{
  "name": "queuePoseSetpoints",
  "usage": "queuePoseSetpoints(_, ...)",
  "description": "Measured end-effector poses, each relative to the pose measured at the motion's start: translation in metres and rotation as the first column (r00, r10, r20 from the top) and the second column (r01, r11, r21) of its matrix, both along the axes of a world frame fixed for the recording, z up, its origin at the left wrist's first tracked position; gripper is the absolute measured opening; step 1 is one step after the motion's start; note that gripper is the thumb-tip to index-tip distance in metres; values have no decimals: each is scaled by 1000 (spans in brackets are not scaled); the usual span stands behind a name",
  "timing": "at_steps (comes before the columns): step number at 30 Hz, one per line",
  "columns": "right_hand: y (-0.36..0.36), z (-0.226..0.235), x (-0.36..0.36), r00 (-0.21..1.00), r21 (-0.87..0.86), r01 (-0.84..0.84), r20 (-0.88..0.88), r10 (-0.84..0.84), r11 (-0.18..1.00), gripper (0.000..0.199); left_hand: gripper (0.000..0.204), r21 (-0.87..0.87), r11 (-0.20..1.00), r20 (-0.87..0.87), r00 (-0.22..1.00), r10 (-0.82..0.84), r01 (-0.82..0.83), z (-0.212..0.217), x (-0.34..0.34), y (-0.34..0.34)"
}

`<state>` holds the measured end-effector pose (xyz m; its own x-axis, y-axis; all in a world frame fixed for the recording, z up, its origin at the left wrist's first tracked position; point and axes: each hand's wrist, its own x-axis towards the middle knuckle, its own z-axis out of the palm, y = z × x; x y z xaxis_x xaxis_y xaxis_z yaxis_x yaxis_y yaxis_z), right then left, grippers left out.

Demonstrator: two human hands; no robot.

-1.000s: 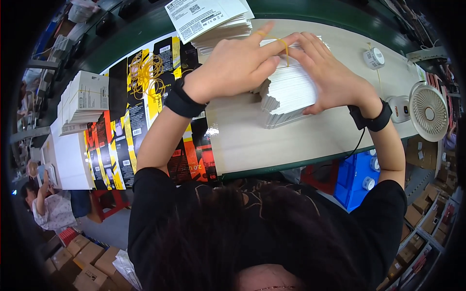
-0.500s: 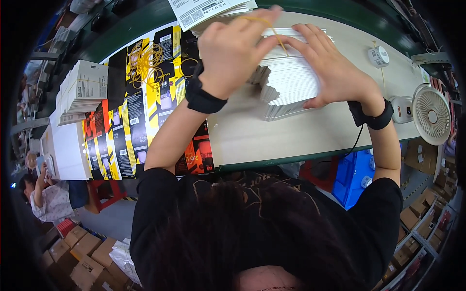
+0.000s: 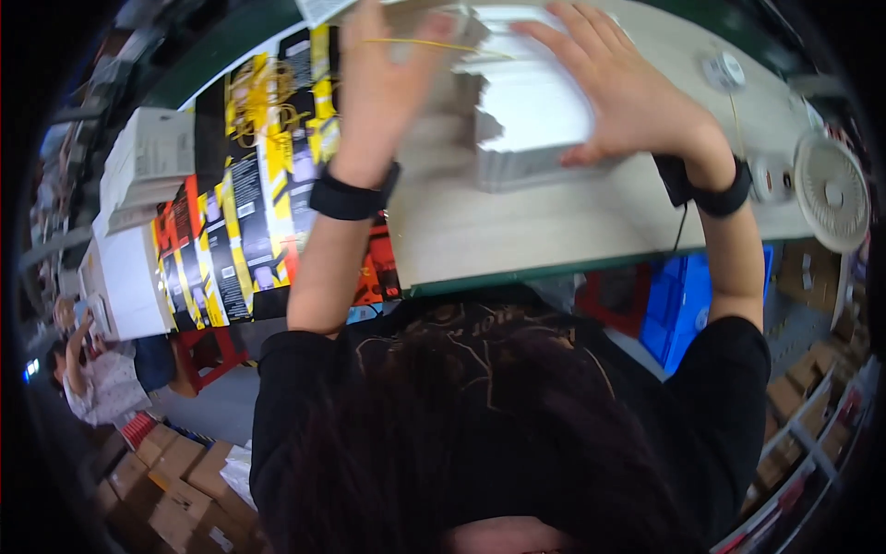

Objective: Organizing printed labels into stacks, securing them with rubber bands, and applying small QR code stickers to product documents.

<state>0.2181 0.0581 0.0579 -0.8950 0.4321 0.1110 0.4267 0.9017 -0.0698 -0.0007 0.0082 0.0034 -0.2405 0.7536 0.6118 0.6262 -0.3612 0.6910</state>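
Yellow rubber band (image 3: 415, 42) caught on blurred, part-open left hand (image 3: 380, 100); widely spread right hand (image 3: 629, 97) against white paper stack (image 3: 535, 106).

Both arms of the person, bent at the elbow and held well apart. The left forearm (image 3: 329, 270) rises almost upright to the left wrist (image 3: 355, 189); the left hand (image 3: 383, 97) is blurred, its digits parted and reaching toward the upper edge, their exact curl unclear. The right forearm (image 3: 736, 258) also stands steeply; beyond the right wrist (image 3: 715, 171), the right hand (image 3: 623, 78) slants inward, fingers spread and extended, thumb set apart below.
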Motion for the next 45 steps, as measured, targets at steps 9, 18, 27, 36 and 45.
queuePoseSetpoints(9, -5, 1, 0, 993, -104, 92, 89, -83, 990, 108, 63, -347, 937, 344, 935, 91, 36, 16, -49, 5)
queuePoseSetpoints(18, -4, -1, 5, 997, -128, 77, 34, -73, 989, 104, 53, -326, 922, -111, 960, -259, 211, 31, -46, -40)
queuePoseSetpoints(27, -6, -5, 7, 993, 108, -72, -80, 81, 991, 95, 104, -146, 964, -647, 715, -264, 224, 22, 27, -31)
queuePoseSetpoints(36, 0, -16, 5, 996, 13, 41, -80, -40, 999, 99, 110, -381, 881, -616, 634, -468, 281, 35, 20, -1)
queuePoseSetpoints(45, 0, -21, 6, 991, -49, 62, -115, -67, 997, 98, 113, -423, 822, -599, 563, -569, 382, 34, 15, 7)
